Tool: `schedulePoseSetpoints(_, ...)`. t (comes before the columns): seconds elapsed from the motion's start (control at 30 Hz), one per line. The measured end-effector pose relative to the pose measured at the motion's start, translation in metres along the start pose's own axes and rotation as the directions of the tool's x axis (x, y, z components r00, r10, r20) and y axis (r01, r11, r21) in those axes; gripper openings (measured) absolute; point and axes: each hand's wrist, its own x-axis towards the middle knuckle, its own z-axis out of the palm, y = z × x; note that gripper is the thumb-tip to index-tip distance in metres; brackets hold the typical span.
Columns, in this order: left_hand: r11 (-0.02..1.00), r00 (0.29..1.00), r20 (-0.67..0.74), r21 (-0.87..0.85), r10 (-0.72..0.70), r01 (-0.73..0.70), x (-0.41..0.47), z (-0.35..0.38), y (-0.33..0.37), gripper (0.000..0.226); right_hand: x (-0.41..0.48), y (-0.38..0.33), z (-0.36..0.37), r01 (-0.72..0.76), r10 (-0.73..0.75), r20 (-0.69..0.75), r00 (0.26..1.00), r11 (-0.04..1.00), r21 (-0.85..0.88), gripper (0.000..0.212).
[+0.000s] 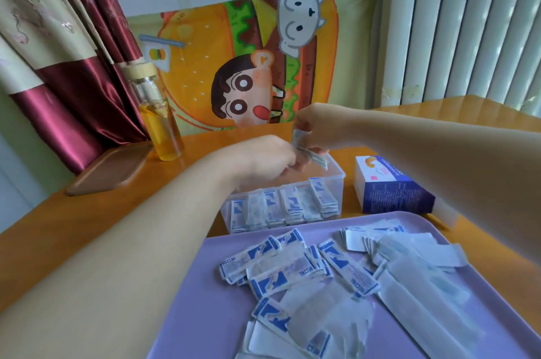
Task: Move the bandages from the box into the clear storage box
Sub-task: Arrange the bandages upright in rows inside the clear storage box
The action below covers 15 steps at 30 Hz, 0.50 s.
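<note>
Smooth lilac tray (205, 314) holds crinkly paper-wrapped bandages (292, 265).

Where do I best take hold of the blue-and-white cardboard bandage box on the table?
Probably from above, with the grip across its short width at mid-length: the blue-and-white cardboard box lies flat, and its long blue near side is bare and unobstructed.

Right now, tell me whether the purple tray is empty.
No, many wrapped bandages lie scattered across the purple tray.
</note>
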Motion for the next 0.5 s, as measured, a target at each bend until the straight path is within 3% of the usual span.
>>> schedulePoseSetpoints(0.13, 0.986, 0.994, 0.109, 0.17, -0.021, 0.002, 0.032, 0.003, -0.013, 0.041, 0.021, 0.012, 0.022, 0.04, -0.014, 0.15, 0.989, 0.985, -0.17, 0.026)
schedulePoseSetpoints(0.27, 0.951, 0.973, 0.204, 0.306, -0.106, 0.04, 0.047, 0.006, -0.026, 0.034, 0.029, 0.018, 0.032, -0.035, 0.033, 0.283, 0.958, 0.999, 0.003, 0.023)
schedulePoseSetpoints(0.37, 0.889, 0.953, 0.25, 0.455, -0.168, 0.037, 0.057, 0.011, -0.034, 0.029, 0.033, 0.019, 0.038, -0.024, 0.023, 0.316, 0.949, 1.0, -0.001, 0.025)
schedulePoseSetpoints(0.5, 0.945, 0.937, 0.288, 0.312, -0.197, 0.102, 0.062, 0.014, -0.039, 0.027, 0.038, 0.019, 0.044, -0.025, 0.031, 0.359, 0.933, 0.999, -0.021, 0.024)
